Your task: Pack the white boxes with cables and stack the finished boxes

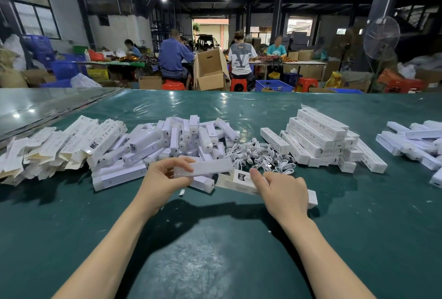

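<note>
Green plastic sheet over the desk (215, 246), scuffed and shiny close to the body. Two bare forearms reaching forward across it. Left hand (165, 176) raised a little, fingers (181, 164) curled round one end of a long white bar (210, 167), held about level and slightly blurred. Right hand (284, 191) lower, fingers bent over a white box (241, 180) with a black printed label, gripping it down at the desk, one finger stretched toward the label end. Other end of this box sticking out at the right, past the hand. Contents of the box not visible. Tiny white scrap (181, 192) on the sheet, just below the left hand.

Behind the hands, a big loose heap of white bars (186, 138), lying in all directions and touching each other. Just right of the heap, a tangle of white cables (258, 152). Further right, finished boxes (318, 136) stacked in crossed layers, a few leaning at the foot. At the left, flat unfolded boxes (59, 148) overlapping in a row. Near the right edge, well apart from the stack, another small pile of white boxes (411, 140).

Beyond the desk, an open cardboard carton (210, 71), seated people at other tables, red stools (173, 84), blue crates (273, 84) and a standing fan (381, 37).
</note>
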`<action>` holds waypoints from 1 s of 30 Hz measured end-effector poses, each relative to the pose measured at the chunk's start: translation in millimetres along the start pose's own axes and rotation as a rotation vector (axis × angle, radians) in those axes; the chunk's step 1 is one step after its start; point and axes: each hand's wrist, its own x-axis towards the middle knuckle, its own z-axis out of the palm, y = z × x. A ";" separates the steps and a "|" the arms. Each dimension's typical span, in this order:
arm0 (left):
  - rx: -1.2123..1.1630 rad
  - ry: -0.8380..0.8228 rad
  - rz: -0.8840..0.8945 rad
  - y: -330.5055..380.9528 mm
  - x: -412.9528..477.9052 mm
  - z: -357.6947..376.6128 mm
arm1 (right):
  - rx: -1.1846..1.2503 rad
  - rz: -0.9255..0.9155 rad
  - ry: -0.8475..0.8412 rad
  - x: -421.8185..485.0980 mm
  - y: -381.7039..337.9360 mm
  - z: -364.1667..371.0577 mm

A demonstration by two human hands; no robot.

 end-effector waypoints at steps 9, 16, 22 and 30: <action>0.201 -0.117 -0.024 5.8 -3.3 -0.4 | -0.100 0.074 0.005 1.0 6.9 -1.0; 0.290 -0.183 -0.038 13.9 -4.7 -3.4 | -0.103 0.076 0.007 0.8 5.8 -0.2; 0.209 -0.146 -0.036 17.6 -6.7 3.2 | -0.087 0.055 -0.009 0.7 5.6 1.4; 0.148 -0.131 -0.023 19.1 -13.1 30.8 | 0.049 -0.011 -0.038 0.7 -3.5 -3.1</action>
